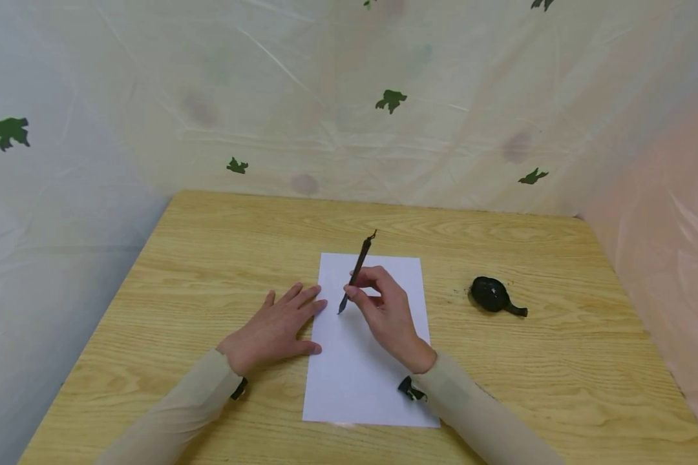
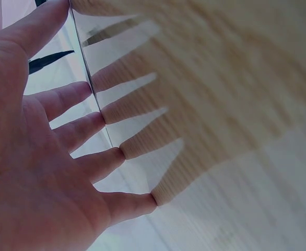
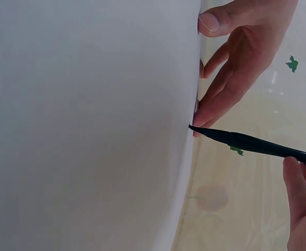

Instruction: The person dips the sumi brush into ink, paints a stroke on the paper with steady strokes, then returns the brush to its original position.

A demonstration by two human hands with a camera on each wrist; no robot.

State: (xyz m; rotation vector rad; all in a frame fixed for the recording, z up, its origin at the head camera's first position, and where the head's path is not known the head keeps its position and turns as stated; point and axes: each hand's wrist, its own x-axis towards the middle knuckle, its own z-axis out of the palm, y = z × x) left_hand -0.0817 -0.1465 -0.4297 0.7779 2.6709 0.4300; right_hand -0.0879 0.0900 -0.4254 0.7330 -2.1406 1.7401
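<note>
My right hand (image 1: 386, 313) pinches a dark writing brush (image 1: 358, 266) between thumb and fingers, its handle leaning up and away. In the right wrist view the pointed black tip of the brush (image 3: 231, 138) meets the surface of the white paper (image 3: 90, 125). The sheet of paper (image 1: 366, 387) lies flat, its long side running away from me. My left hand (image 1: 276, 326) rests with spread fingers, the fingertips on the sheet's left edge. The left wrist view shows that hand (image 2: 54, 151) from the palm side, fingertips down on the surface. No marks show on the visible paper.
A black, glossy, gourd-shaped ink holder (image 1: 490, 294) with a short stem sits right of the paper, small dark specks beside it. The wooden table (image 1: 209, 245) ends at a pale plastic curtain (image 1: 302, 97) with green bird shapes, which also hangs at both sides.
</note>
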